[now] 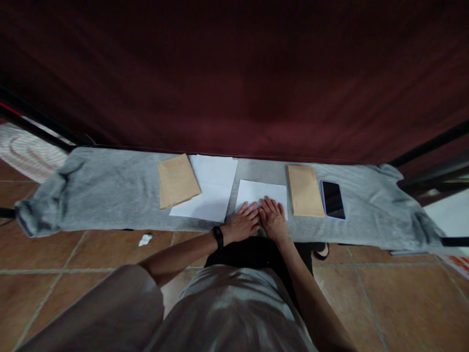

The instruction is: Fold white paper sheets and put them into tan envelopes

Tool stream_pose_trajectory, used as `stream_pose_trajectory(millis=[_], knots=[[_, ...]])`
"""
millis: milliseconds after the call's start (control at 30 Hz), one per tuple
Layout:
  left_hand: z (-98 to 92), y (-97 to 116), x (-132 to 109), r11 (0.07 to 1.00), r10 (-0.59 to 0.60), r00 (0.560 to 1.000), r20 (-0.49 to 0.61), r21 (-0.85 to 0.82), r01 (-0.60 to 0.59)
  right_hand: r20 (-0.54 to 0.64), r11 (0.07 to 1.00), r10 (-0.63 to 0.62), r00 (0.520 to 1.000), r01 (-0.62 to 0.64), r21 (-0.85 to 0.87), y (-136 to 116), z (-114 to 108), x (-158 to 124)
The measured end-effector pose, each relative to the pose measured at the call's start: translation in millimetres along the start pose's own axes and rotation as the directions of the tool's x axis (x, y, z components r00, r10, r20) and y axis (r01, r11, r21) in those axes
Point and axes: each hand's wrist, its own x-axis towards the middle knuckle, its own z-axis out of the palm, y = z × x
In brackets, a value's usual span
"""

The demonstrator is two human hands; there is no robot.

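A folded white sheet of paper (261,193) lies on the grey-covered table (110,190) in front of me. My left hand (242,223) rests flat on the sheet's near left corner, fingers stretched out. My right hand (273,217) lies flat beside it on the sheet's near edge, fingers spread. The two hands touch side by side. A black band sits on my left wrist.
A stack of white paper (212,188) lies left of the sheet, with a brown envelope (178,181) on its left part. Another brown envelope (304,190) and a dark phone (332,199) lie to the right. A dark red curtain hangs behind. A paper scrap (145,239) lies on the tiled floor.
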Motion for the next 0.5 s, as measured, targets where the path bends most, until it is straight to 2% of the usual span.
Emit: stream_pose_trajectory(millis=[200,500], knots=[[1.1,0.0,-1.5,1.000,-0.002,1.000,-0.014,-0.018,0.002,0.041,0.998,0.011,0.999,-0.009,-0.057,5.2,2.4,17.0],[-1.9,-0.2,-7.1,0.999,0.028,1.000,-0.012,-0.030,-0.028,-0.007,0.993,0.059,0.998,-0.060,-0.101,15.3,7.0,41.4]])
